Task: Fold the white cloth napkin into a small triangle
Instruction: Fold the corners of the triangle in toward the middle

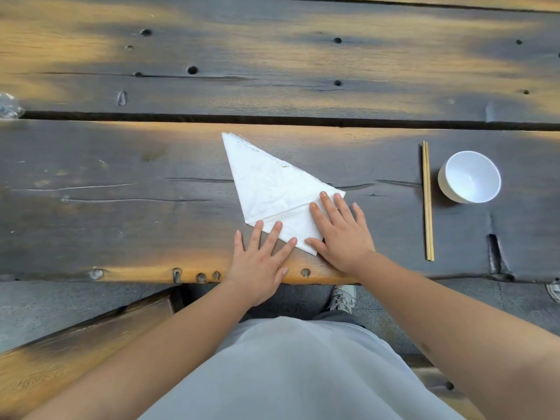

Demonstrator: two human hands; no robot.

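The white cloth napkin (269,183) lies flat on the dark wooden table (121,192), folded into a long pointed shape with its tip toward the far side and a folded flap along its near edge. My right hand (341,231) rests flat on the napkin's near right corner, fingers spread. My left hand (260,259) lies flat beside it, with the fingertips touching the napkin's near edge and the palm on the bare wood.
A pair of wooden chopsticks (428,201) lies to the right of the napkin, and a white bowl (469,177) stands just beyond them. A crumpled clear wrapper (7,106) sits at the far left. A wooden bench (75,344) runs below the table's near edge.
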